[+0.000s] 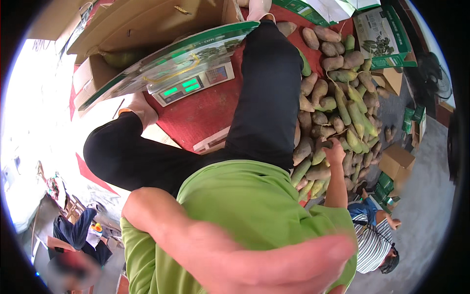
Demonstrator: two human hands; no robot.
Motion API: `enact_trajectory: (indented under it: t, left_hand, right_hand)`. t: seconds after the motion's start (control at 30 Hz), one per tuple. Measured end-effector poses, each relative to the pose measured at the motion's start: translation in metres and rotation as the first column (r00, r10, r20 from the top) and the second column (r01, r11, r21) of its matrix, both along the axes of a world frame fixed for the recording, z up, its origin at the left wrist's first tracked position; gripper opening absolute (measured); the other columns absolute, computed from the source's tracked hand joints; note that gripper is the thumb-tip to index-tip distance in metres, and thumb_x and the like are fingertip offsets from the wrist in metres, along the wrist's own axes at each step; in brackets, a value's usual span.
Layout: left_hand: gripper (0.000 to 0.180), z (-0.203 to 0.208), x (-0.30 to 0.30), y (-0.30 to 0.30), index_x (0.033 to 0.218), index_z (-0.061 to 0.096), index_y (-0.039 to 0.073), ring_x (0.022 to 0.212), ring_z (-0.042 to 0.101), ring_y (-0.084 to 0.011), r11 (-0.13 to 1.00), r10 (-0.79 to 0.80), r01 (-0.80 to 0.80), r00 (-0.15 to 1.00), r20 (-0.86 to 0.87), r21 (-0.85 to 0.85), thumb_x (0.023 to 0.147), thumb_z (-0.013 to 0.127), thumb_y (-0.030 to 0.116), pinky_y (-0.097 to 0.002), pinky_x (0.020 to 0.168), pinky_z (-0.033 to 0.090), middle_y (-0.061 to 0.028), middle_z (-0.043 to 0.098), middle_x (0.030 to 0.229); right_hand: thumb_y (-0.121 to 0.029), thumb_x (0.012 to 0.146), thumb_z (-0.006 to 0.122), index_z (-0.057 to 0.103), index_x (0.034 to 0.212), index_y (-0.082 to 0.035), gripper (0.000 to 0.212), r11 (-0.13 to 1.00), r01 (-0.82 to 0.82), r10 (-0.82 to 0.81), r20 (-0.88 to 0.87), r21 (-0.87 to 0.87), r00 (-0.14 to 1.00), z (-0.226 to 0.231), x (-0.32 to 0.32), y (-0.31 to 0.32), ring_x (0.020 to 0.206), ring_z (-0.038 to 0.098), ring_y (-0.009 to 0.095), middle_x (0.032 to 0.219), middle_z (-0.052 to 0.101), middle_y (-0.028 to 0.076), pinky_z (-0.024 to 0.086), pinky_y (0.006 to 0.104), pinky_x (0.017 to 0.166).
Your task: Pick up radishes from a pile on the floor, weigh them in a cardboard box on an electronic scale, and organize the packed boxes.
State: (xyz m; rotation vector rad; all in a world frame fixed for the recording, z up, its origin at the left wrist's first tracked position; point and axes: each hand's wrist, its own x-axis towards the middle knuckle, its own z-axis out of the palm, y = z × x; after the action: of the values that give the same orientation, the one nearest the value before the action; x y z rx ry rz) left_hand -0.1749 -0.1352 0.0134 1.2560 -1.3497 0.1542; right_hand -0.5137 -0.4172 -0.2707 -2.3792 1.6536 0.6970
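My right hand (335,153) reaches into a large heap of radishes (320,90), its fingers curled round a greenish radish (319,155); part of that radish is hidden. Green and brownish-pink radishes lie all about it, with several long green ones (355,115) on top. My left hand (289,262) is raised across my chest, very near the camera and blurred, so its finger pose is unclear; it touches none of the radishes. Beyond my knees an open cardboard box (147,24) stands over a digital scale (188,84) with lit green displays. A greenish thing (120,59) lies inside the box.
Red matting (196,120) lies under the scale. Green printed boxes (384,36) stand at the far right, near a dark fan (433,76). Brown cartons (395,161) are right of the heap. A person in a striped shirt (372,245) is at lower right, another person (73,264) at lower left.
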Motion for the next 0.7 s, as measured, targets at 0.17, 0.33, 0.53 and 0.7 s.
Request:
enact_trajectory:
  t: [0.17, 0.33, 0.53, 0.7]
  left_hand:
    - [0.022, 0.020, 0.028, 0.032, 0.092, 0.056, 0.005, 0.100, 0.059, -0.0377, 0.624, 0.210, -0.266, 0.963, 0.170, 0.735, 0.070, 0.058, 0.008, -0.0496, 0.092, 0.039, -0.0135, 0.062, 0.092]
    - [0.024, -0.053, 0.138, 0.051, 0.095, 0.061, -0.003, 0.103, 0.059, -0.0315, 0.711, 0.405, -0.584, 0.795, 0.451, 0.392, 0.071, 0.062, -0.002, -0.0446, 0.102, 0.040, -0.0162, 0.062, 0.105]
    - [0.039, -0.103, 0.182, 0.096, 0.108, 0.064, 0.009, 0.110, 0.054, -0.0272, 0.363, 0.494, -0.717, 0.689, 0.530, 0.594, 0.072, 0.073, 0.020, -0.0480, 0.103, 0.032, -0.0084, 0.063, 0.105]
    - [0.026, -0.110, 0.178, 0.092, 0.097, 0.067, 0.009, 0.103, 0.057, -0.0239, 0.340, 0.482, -0.726, 0.681, 0.552, 0.598, 0.073, 0.071, 0.018, -0.0509, 0.105, 0.031, -0.0048, 0.064, 0.094]
  right_hand:
    - [-0.010, 0.068, 0.078, 0.059, 0.115, -0.003, 0.051, 0.994, 0.095, -0.106, 0.540, 0.047, 0.835, 0.031, 0.017, -0.043, 0.089, 0.063, 0.023, 0.099, 0.066, 0.012, 0.049, 0.0337, 0.077]
    - [-0.001, 0.080, 0.070, 0.057, 0.119, 0.001, 0.041, 0.982, 0.144, 0.023, 0.842, -0.119, 0.539, 0.139, 0.115, -0.051, 0.092, 0.059, 0.014, 0.105, 0.062, 0.008, 0.049, 0.0284, 0.079]
    - [-0.007, 0.089, 0.061, 0.050, 0.123, 0.009, 0.039, 0.980, -0.054, 0.185, 0.979, -0.190, -0.090, 0.247, 0.250, -0.034, 0.112, 0.052, 0.022, 0.119, 0.056, 0.016, 0.037, 0.0361, 0.101]
    - [-0.002, 0.085, 0.062, 0.054, 0.118, 0.010, 0.036, 0.945, -0.298, 0.039, 0.948, -0.138, -0.314, 0.274, 0.349, 0.015, 0.100, 0.059, 0.020, 0.111, 0.062, 0.016, 0.044, 0.0326, 0.094]
